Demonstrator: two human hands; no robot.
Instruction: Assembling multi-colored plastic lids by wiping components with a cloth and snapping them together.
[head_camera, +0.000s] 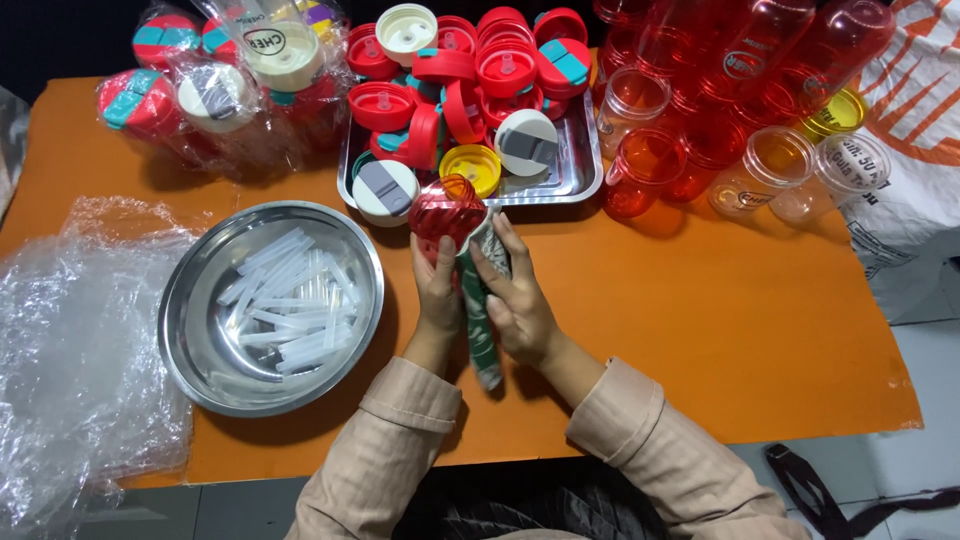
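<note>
the left hand (437, 290) and right hand (515, 300) cover the middle of the red ribbed bottle (446, 210), and whatever dark green thing (482, 335) runs down between the wrists is too wrapped and shadowed to identify. the crumpled clear plastic sheet (70, 350) is cut off by the left edge, the red tumblers (720, 60) and bagged lids (220, 80) by the top edge, and the white sack (915, 150) by the right edge. the clear tubes in the round steel bowl (190, 290) overlap too much to count, and the steel tray (585, 160) is mostly buried under lids.
</note>
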